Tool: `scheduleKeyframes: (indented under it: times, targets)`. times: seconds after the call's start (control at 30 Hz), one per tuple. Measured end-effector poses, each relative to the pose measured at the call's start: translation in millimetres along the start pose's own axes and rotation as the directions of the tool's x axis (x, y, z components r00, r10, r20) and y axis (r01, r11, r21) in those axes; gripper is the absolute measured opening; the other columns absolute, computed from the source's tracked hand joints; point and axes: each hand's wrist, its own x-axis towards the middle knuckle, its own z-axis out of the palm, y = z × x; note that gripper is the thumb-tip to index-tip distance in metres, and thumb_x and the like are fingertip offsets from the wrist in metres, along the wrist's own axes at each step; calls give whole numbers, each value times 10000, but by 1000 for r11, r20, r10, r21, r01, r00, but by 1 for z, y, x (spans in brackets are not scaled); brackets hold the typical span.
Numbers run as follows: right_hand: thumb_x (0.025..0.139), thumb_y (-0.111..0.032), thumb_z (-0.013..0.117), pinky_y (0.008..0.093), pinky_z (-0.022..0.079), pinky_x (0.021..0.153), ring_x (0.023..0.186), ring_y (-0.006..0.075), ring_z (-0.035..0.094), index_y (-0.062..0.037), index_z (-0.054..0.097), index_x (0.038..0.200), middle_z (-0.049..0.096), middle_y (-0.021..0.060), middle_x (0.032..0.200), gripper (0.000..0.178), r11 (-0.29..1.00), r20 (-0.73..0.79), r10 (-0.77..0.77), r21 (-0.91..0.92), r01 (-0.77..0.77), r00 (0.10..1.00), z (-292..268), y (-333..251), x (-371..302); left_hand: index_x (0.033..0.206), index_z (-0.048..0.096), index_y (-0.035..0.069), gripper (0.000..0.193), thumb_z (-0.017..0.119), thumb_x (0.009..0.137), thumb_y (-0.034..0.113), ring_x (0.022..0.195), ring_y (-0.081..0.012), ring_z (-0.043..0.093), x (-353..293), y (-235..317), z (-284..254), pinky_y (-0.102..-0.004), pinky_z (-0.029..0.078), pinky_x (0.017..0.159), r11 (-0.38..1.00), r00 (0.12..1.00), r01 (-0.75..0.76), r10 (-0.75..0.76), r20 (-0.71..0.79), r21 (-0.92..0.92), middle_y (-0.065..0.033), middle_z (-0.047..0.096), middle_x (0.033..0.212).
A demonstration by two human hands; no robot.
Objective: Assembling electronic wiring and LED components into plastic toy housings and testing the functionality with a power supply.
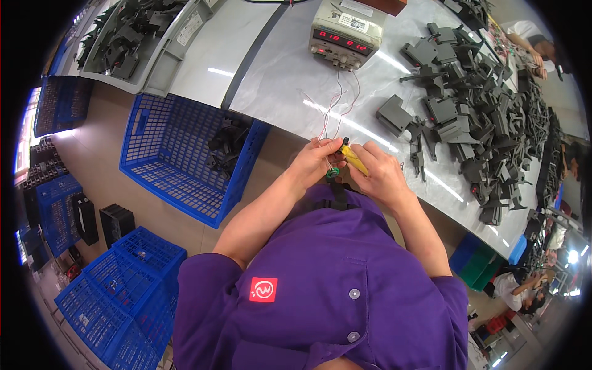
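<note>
Both my hands meet at the table's near edge, close to my body. My left hand [311, 163] pinches thin red and white wires [323, 126] between thumb and fingers. My right hand [381, 174] is closed around a yellow-handled hand tool [354, 159]. Its dark tip is by my left thumb; whether it bites on a wire is too small to tell. Just under my left fingers hangs a small green part [333, 173] with wires on it. The wires run up toward a bench power supply [345, 34] with lit red digits.
Many dark grey plastic housings [459, 126] are heaped on the right of the table [271, 92]. A grey bin [166, 68] of similar parts sits at far left. Below it stands a blue crate [179, 166] holding dark parts. More blue crates [123, 290] stand lower left. Other people work at far right.
</note>
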Motion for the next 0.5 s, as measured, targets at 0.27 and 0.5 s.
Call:
scheduleKeyframes:
  times: [0.27,0.5]
  targets:
    - [680,-81,627,356,456,492,597,283,558,-47,535,1002,506,98,777,337,998,-136,-14,-55,7,991,2,-5,2,872,589,48,179,622,802,209,747,-152,567,-1,7,-1,-278,460,680,997,993,-80,81,89,-20,-41,591,820]
    - [699,-104,633,368,468,544,646,300,572,-35,557,976,535,105,800,296,990,-234,139,4,-142,962,1,6,-4,1033,516,48,236,470,879,221,947,-205,522,-12,20,-9,-344,420,837,978,979,36,7,203,-207,-88,555,983]
